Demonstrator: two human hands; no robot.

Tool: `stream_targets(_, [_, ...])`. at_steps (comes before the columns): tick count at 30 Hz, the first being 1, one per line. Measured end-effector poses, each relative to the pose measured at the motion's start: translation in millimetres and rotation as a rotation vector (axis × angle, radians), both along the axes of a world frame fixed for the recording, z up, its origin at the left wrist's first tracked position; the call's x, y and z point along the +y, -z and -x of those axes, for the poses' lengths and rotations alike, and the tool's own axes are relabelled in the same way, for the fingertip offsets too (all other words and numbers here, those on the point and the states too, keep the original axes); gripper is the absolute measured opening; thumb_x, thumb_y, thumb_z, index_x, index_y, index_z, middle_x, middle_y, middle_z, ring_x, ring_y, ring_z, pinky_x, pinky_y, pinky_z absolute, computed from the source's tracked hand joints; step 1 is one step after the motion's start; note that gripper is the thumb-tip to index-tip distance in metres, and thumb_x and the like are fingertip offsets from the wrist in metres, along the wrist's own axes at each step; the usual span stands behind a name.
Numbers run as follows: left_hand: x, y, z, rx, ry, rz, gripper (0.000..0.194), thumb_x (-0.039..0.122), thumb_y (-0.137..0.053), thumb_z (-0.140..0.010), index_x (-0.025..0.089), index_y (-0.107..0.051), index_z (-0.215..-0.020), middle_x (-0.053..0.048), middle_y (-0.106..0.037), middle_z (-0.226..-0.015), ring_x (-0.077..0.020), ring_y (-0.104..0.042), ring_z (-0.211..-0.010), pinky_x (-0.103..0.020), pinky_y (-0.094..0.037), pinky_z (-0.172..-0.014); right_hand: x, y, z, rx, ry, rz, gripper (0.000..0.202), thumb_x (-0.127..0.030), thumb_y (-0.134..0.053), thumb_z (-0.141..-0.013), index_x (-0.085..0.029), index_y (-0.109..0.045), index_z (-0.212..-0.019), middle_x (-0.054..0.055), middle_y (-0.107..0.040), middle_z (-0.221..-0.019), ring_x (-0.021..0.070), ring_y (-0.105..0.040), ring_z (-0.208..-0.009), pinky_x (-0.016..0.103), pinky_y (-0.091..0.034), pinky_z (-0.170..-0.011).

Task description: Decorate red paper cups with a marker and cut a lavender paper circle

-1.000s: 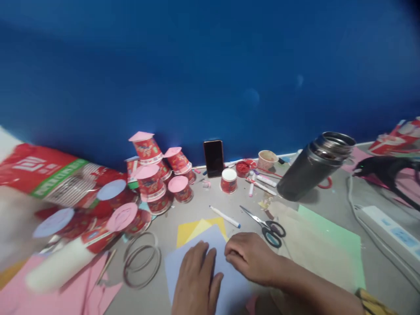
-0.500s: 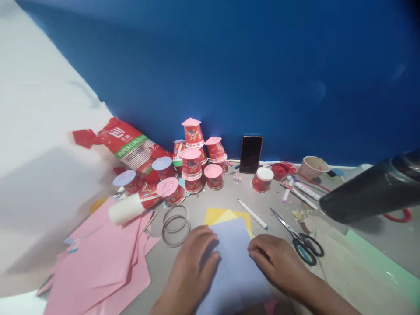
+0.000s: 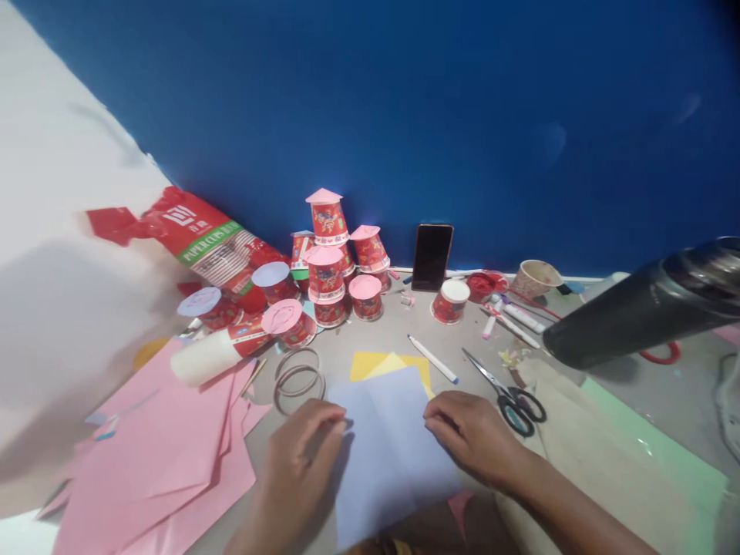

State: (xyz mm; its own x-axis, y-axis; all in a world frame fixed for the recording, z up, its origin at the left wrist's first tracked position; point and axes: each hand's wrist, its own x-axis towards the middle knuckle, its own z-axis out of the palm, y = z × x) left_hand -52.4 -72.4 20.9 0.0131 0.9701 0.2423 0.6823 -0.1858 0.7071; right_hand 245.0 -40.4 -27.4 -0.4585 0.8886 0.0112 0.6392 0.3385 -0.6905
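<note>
A pale blue-violet sheet of paper (image 3: pixel 393 439) lies before me, a faint crease running down its upper part. At its left edge is my left hand (image 3: pixel 304 462), fingers loosely curved and the thumb a little apart from the forefinger. My right hand (image 3: pixel 477 435) is closed at the sheet's right edge, thumb and fingers on the paper. Yellow and orange paper (image 3: pixel 370 362) sticks out beyond the sheet's top edge. A white marker (image 3: pixel 433 359) and black-handled scissors (image 3: pixel 512 397) lie beyond my right hand; two tape-like rings (image 3: pixel 297 378) overlap beyond my left.
Pink sheets (image 3: pixel 156 432) are piled left. Red paper cups (image 3: pixel 325 274) with paper tops stand stacked at the back, near a cup package (image 3: pixel 213 239). A phone (image 3: pixel 432 258) leans on the blue wall. A dark flask (image 3: pixel 636 308), markers (image 3: pixel 523 316) and green paper (image 3: pixel 653 447) are right.
My left hand has drawn left across the sheet, showing more of its left edge and corner. My right hand stays at the right edge. The view has shifted slightly.
</note>
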Motion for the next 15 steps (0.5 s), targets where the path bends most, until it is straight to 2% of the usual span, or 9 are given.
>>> stream_targets(2, [0, 9.6, -12, 0.029, 0.103, 0.007, 0.02, 0.034, -0.06, -0.098, 0.023, -0.077, -0.096, -0.006, -0.082, -0.093, -0.0214, -0.079, -0.085, -0.03, -0.063, -0.076, 0, 0.2, 0, -0.002, 0.004, 0.003, 0.016, -0.023, -0.058, -0.1, -0.022, -0.071, -0.092, 0.003, -0.077, -0.089, 0.0198, -0.07, -0.085, 0.03, -0.046, -0.078])
stream_targets(5, [1, 16.9, -12, 0.084, 0.13, 0.052, 0.021, 0.035, -0.059, -0.1, 0.024, -0.077, -0.102, -0.006, -0.082, -0.099, -0.0218, -0.08, -0.09, -0.031, -0.063, -0.079, 0, 1.2, -1, -0.012, 0.003, -0.005, 0.015, -0.023, -0.059, -0.1, -0.021, -0.072, -0.093, 0.004, -0.077, -0.088, 0.0199, -0.07, -0.084, 0.03, -0.046, -0.078])
stream_targets(8, [2, 15.0, 5, 0.165, 0.023, 0.103, 0.024, 0.039, -0.057, -0.101, 0.025, -0.076, -0.102, -0.004, -0.082, -0.096, -0.022, -0.079, -0.087, -0.031, -0.062, -0.076, 0, 2.4, -2, -0.026, -0.009, -0.016, 0.016, -0.023, -0.058, -0.101, -0.021, -0.072, -0.093, 0.004, -0.076, -0.088, 0.0201, -0.07, -0.084, 0.03, -0.047, -0.078])
stream_targets(12, [4, 9.3, 40, 0.335, -0.217, 0.07, 0.03, 0.046, -0.052, -0.099, 0.024, -0.073, -0.099, -0.005, -0.079, -0.094, -0.0257, -0.076, -0.085, -0.036, -0.06, -0.074, 0, 4.2, -3, -0.044, -0.03, -0.023, 0.016, -0.025, -0.058, -0.102, -0.022, -0.071, -0.094, 0.004, -0.078, -0.091, 0.0205, -0.071, -0.087, 0.031, -0.048, -0.08])
stream_targets(13, [5, 9.2, 48, 0.38, -0.225, 0.073, 0.031, 0.046, -0.051, -0.098, 0.024, -0.073, -0.1, -0.006, -0.078, -0.097, -0.0268, -0.076, -0.089, -0.038, -0.06, -0.076, 0, 4.4, -4, -0.047, -0.031, -0.027, 0.016, -0.025, -0.058, -0.102, -0.022, -0.071, -0.095, 0.004, -0.078, -0.091, 0.0204, -0.072, -0.088, 0.031, -0.048, -0.08])
stream_targets(15, [7, 11.5, 59, 0.44, -0.129, 0.089, 0.029, 0.045, -0.053, -0.096, 0.025, -0.074, -0.095, -0.007, -0.076, -0.099, -0.0279, -0.074, -0.094, -0.039, -0.059, -0.079, 0, 4.1, -4, -0.051, -0.031, -0.032, 0.015, -0.024, -0.058, -0.102, -0.022, -0.071, -0.095, 0.004, -0.078, -0.091, 0.0203, -0.072, -0.088, 0.031, -0.048, -0.08])
